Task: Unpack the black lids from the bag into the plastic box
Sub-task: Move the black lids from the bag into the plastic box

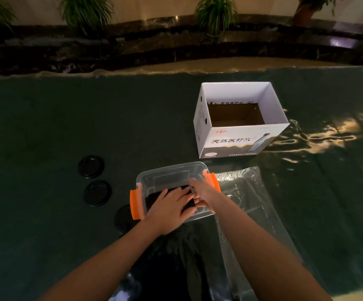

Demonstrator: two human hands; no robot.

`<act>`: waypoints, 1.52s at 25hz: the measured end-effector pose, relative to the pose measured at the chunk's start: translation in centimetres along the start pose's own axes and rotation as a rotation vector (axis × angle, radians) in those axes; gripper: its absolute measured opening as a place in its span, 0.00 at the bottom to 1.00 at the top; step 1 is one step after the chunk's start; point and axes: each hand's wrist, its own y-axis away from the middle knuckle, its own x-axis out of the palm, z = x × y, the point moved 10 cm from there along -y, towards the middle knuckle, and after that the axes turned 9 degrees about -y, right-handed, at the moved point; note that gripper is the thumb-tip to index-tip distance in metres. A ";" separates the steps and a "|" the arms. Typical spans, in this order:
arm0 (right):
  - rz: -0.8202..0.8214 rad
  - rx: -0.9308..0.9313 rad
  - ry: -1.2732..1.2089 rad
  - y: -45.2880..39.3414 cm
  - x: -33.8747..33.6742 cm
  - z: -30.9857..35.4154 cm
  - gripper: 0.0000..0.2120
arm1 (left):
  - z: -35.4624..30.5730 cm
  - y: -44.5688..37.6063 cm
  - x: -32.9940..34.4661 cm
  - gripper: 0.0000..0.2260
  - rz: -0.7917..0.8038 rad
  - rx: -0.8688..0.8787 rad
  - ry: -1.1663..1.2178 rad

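Observation:
A clear plastic box (167, 172) with orange latches stands on the dark green table in front of me. Inside it lies a stack of black lids (154, 197) on its side. My left hand (171, 207) rests flat on top of the stack, and my right hand (204, 193) presses against its right end; both hands are inside the box. A clear plastic bag (247, 196) lies flat to the right of the box and runs toward me, with dark contents near the bottom edge. Three loose black lids (91, 166) (97, 192) (123, 218) lie on the table left of the box.
An open white cardboard box (239, 140) with printed characters stands behind the plastic box, to the right. The table carries a dark green cloth (46, 127). Beyond it run a dark stone ledge and potted plants (215, 16).

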 end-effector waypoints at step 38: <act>-0.378 -0.421 0.131 6.4 -7.3 4.7 0.11 | -3.3 -0.3 -0.3 0.31 0.001 0.133 -0.279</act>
